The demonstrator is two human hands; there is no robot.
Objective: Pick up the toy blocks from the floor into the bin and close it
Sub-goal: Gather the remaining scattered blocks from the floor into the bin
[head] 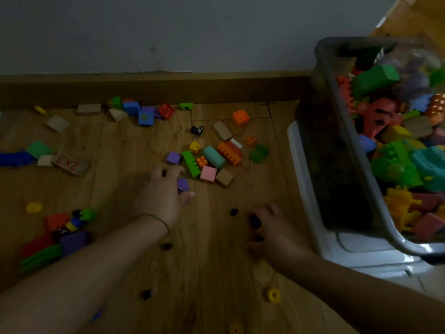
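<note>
Fingers [168, 171] of L hand [163, 194] were curled round a small purple block [183, 184], thumb below it, low over the wood floor [216, 273]. A thin band [157, 219] circled the L wrist. R hand [274, 230] was nearer the camera, well apart from the L. Its fingers [266, 210] were bent round a dark-blue block [255, 221], w/ the grip partly in shadow.

Just beyond the L hand lay a cluster of loose blocks, incl. a green brick [191, 163], teal cylinder [213, 156], pink cube [208, 174] & tan block [224, 177]. More blocks were strewn along the skirting board [156, 90] & at far L.

At R stood the grey see-through bin [337, 165], uncovered & heaped w/ mixed toys. Its white lid [303, 179] lay flat on the floor at the bin's L side, partly under it. Light was dim & edges blurry.
</note>
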